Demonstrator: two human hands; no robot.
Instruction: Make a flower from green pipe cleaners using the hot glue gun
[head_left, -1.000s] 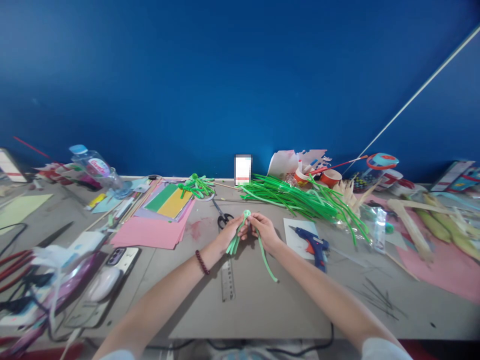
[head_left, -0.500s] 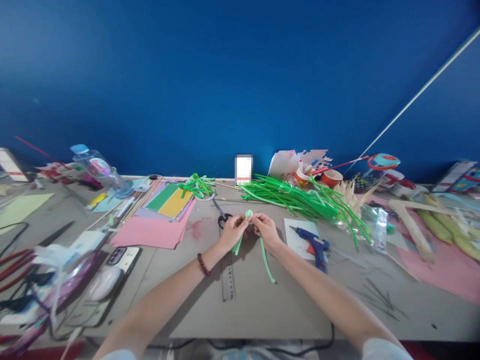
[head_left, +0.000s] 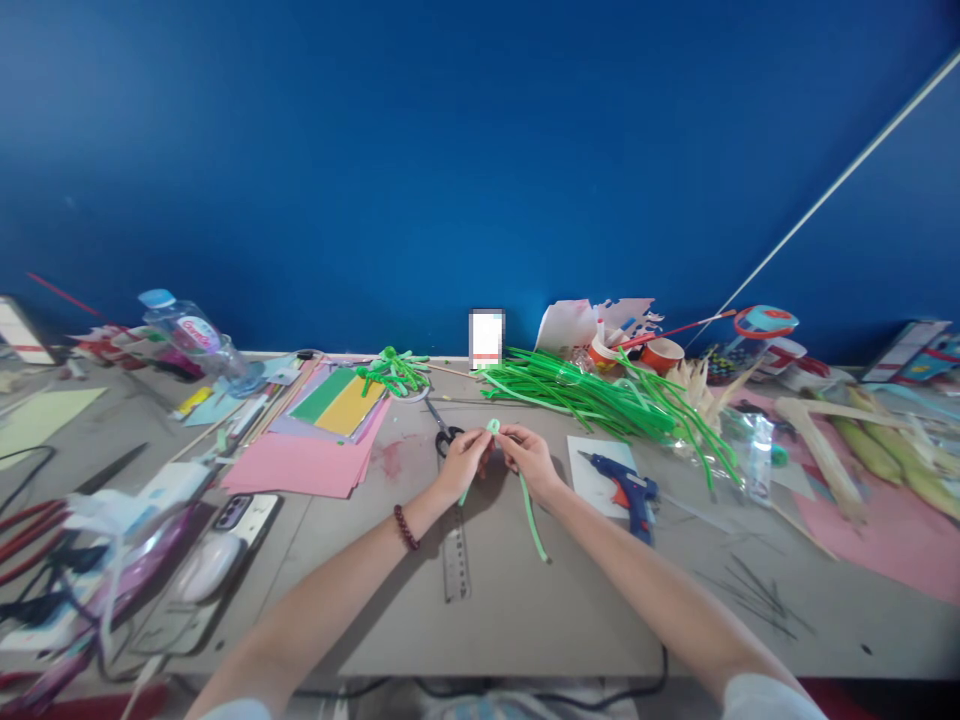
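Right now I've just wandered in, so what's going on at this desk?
A person is working bare-handed with pale green strips. The left hand grips a pale green piece with a rounded top. The right hand is close beside it, pinched, with a pale green strand trailing below. A ruler lies nearer the person, scissors sit beside the left hand, and a glue gun lies off to the right.

passable: table [head_left: 559, 625] front middle | obstacles: ruler [head_left: 455, 565] left, glue gun [head_left: 636, 490] right
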